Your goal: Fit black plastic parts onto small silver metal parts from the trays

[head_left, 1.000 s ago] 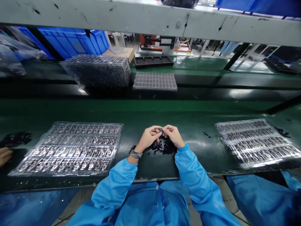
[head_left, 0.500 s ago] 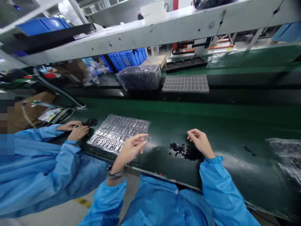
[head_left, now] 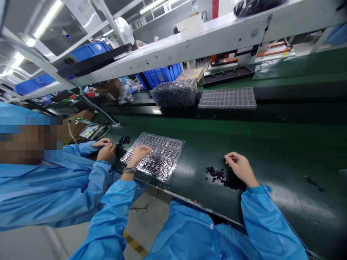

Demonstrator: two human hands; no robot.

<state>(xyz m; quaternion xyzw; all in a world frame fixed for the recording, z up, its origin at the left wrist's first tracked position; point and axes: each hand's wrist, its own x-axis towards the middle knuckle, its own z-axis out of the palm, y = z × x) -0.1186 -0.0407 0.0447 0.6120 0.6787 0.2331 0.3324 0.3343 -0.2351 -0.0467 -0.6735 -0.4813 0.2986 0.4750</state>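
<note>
Left hand (head_left: pixel 139 155) was over a clear tray (head_left: pixel 175 162) of small parts (head_left: pixel 162 170), fingertips pressed together, contents unclear | Right hand (head_left: pixel 238 165), fingers pressed together, was beside black pieces (head_left: pixel 217 174) on the green surface (head_left: pixel 202 144)

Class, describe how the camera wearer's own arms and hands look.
The loose, bright blue sleeves are creased, with gathered cuffs. The left hand is ungloved, with a dark greyish band around its wrist. The right hand is ungloved too, and no band shows there.

Between tray (head_left: pixel 176 161) and black pieces (head_left: pixel 222 176) (low heap), the benchtop (head_left: pixel 199 142) runs free
</note>
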